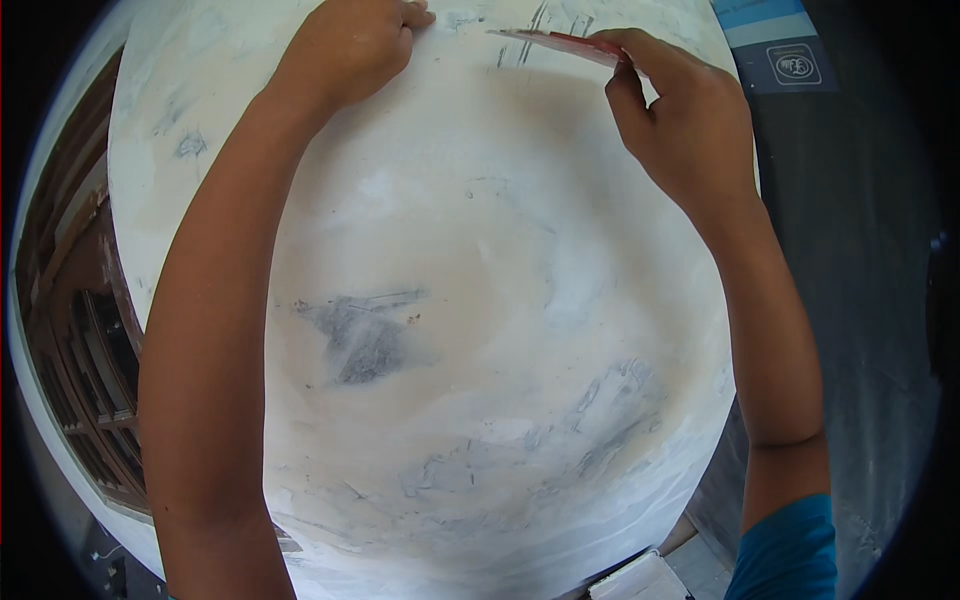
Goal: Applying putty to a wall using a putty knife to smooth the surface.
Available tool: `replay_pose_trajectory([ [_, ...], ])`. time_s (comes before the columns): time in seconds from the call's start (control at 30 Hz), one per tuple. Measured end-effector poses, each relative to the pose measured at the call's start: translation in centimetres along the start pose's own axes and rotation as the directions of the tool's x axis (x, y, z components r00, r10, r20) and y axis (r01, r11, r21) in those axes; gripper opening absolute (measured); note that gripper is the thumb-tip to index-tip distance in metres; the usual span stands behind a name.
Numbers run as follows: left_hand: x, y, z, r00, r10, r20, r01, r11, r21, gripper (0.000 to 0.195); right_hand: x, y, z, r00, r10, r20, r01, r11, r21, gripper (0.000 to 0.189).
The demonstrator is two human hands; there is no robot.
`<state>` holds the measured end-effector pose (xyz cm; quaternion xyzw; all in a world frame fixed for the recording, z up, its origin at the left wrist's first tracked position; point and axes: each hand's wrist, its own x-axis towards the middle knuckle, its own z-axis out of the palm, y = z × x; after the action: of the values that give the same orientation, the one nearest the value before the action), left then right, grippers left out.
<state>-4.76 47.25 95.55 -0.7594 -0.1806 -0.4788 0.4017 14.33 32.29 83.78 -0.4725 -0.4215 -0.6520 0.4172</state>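
Observation:
A broad white, putty-coated surface [465,247] fills most of the view, with grey patches showing through. My right hand [682,120] pinches a thin red putty scraper [574,46] between thumb and fingers, near the upper right of this surface. The scraper's blade points left, close to some dark streaks [529,37]. At the top, my left hand [360,49] is against or just above the surface with its fingers curled. Whether it holds anything is hidden. A larger grey patch [367,341] lies between my forearms.
Brown wooden slatted joinery [90,337] stands along the left side. At right hangs or lies a dark grey sheet [847,262], with a printed blue and dark piece [780,52] at its top. A white box-like object [641,579] sits at the bottom.

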Motion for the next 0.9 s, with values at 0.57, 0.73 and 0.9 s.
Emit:
replay_pose_trajectory([
  [0.57, 0.0, 1.1, -0.9, 0.997, -0.053, 0.050, 0.049, 0.997, 0.064, 0.034, -4.0, -1.4, 2.7, 0.947, -0.320, 0.011, 0.312, 0.931, 0.187, 0.008],
  [0.73, 0.7, 0.9, -0.8, 0.998, -0.007, 0.060, 0.002, 0.995, 0.096, 0.034, 1.2, 1.1, 1.4, 0.985, -0.173, 0.009, 0.172, 0.981, 0.085, 0.015],
  [0.9, 0.5, 1.6, -1.3, 0.997, -0.021, 0.077, 0.018, 0.999, 0.038, 0.035, 6.3, -0.8, 1.4, 0.979, 0.071, 0.192, -0.088, 0.993, 0.082, 0.014],
])
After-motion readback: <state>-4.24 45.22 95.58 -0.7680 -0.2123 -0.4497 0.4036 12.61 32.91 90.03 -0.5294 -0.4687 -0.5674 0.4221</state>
